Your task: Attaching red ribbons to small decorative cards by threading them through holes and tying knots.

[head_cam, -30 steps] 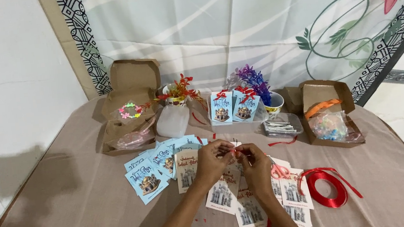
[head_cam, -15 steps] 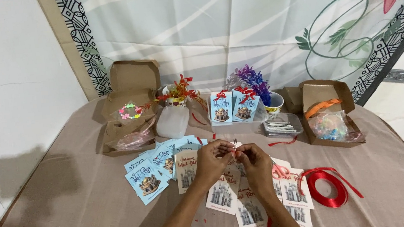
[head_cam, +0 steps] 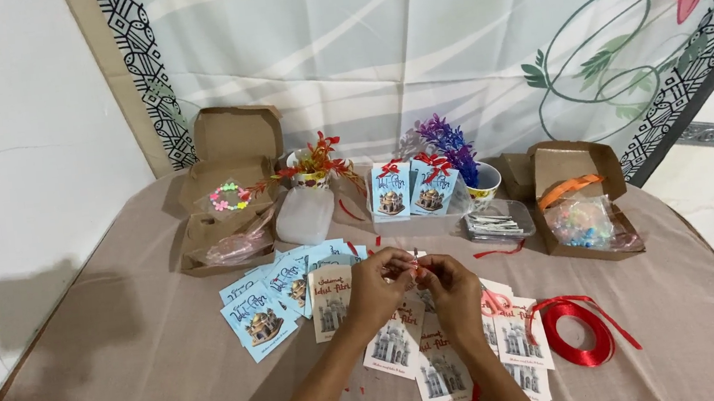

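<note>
From the head camera, the left hand [head_cam: 377, 288] and right hand [head_cam: 453, 286] meet above the middle of the table [head_cam: 110, 377], fingertips pinched narrowly together on a small piece of red ribbon [head_cam: 415, 265] held between them. Below lie flat paper cards [head_cam: 394, 345], pale with a printed building, and glossy blue cards [head_cam: 263, 312] fan towards the left edge. A shiny red ribbon roll [head_cam: 579, 332] lies loosely coiled near the right edge. 2 open cardboard boxes [head_cam: 228, 196] sit along the far edge.

The small red piece [head_cam: 415, 263] pinched between both hands' fingertips is too tiny to identify, perhaps ribbon.
</note>
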